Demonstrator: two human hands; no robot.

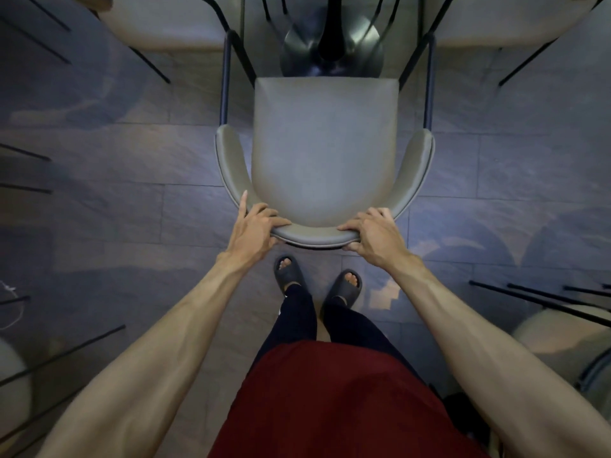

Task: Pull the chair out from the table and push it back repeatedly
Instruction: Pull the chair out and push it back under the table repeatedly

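Note:
A grey padded chair (pixel 324 153) with a curved backrest and black metal legs stands right below me, seen from above. My left hand (pixel 254 229) grips the left part of the backrest's top edge, fingers curled over it, index finger stretched along the rim. My right hand (pixel 373 231) grips the right part of the same edge, thumb under it. The table shows only as a black pedestal base (pixel 330 47) on the floor just beyond the seat's front edge; its top is out of view.
Two more grey chairs stand at the upper left (pixel 165 24) and upper right (pixel 496 24). Black chair legs (pixel 529 297) and pale seats crowd both lower sides. My feet in dark slippers (pixel 317 282) stand just behind the chair on a grey tiled floor (pixel 115 209).

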